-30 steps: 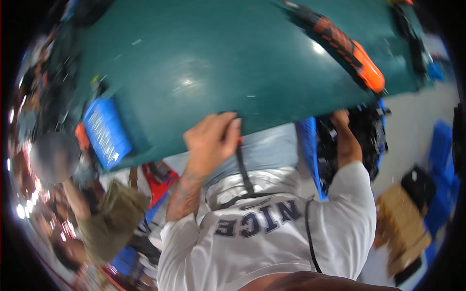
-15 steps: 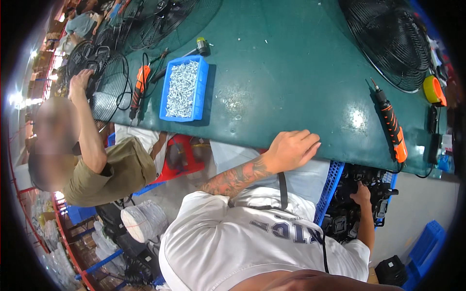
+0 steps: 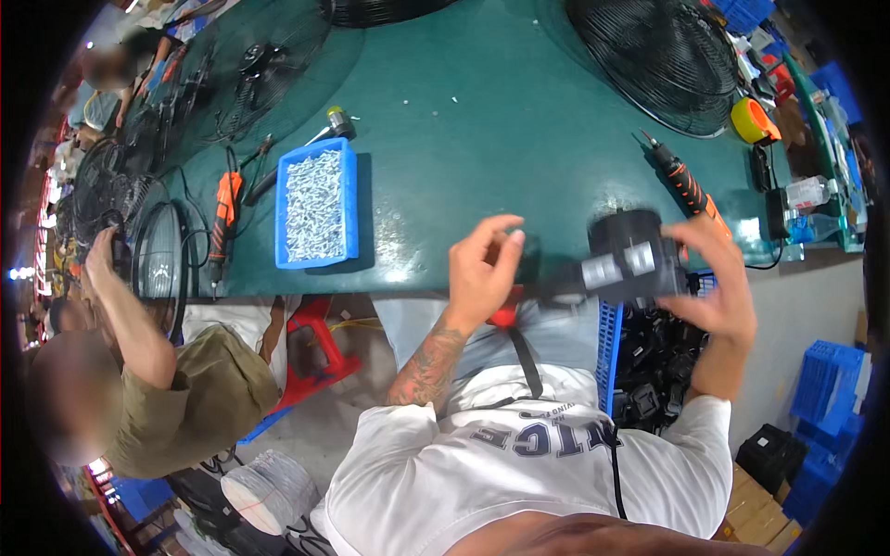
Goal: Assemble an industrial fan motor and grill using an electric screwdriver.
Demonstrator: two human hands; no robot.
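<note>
well to the right of the blue screw tray (image 3: 351, 208), the right hand (image 3: 732, 289) grips a blurred black part (image 3: 638, 255), thumb and fingers spread wide around its end. nearer the tray, on that same side, the left hand (image 3: 477, 281) is empty, fingers half curled, thumb and forefinger slightly parted. just left of the tray lies an orange-and-black screwdriver (image 3: 225, 208).

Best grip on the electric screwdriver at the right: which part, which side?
Take the electric screwdriver around its mid-barrel, probably from above and its right: it lies flat, bit pointing away and left. The right hand, holding a black plastic part, partly covers its near end.
</note>
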